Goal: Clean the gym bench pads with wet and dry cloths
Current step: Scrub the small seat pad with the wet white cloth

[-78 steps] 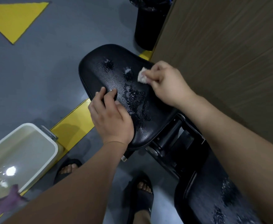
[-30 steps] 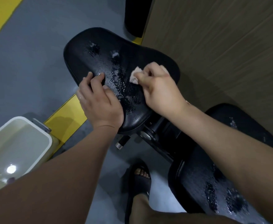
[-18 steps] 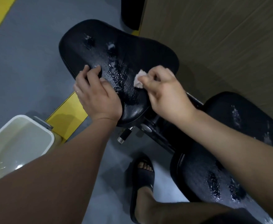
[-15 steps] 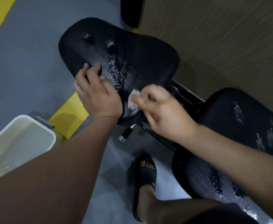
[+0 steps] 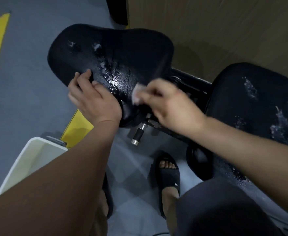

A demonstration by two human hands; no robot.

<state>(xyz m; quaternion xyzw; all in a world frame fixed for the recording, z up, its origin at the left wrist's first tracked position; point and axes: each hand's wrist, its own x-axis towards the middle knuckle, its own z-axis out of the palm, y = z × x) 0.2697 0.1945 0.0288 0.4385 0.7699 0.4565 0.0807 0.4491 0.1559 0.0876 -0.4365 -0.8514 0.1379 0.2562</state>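
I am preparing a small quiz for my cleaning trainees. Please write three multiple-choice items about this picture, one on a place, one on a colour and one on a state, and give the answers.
1. Where does the white tub stand?
A) on the floor, left of the seat pad
B) on top of the seat pad
C) on a shelf

2. What colour are the floor markings?
A) red
B) yellow
C) white

3. What is the seat pad's surface like?
A) dry
B) covered by a towel
C) wet, with droplets

Answers:
1 A: the tub stands on the grey floor, lower left of the pad.
2 B: the stripe beside the tub is yellow.
3 C: water glistens near the cloth that the right hand grips.
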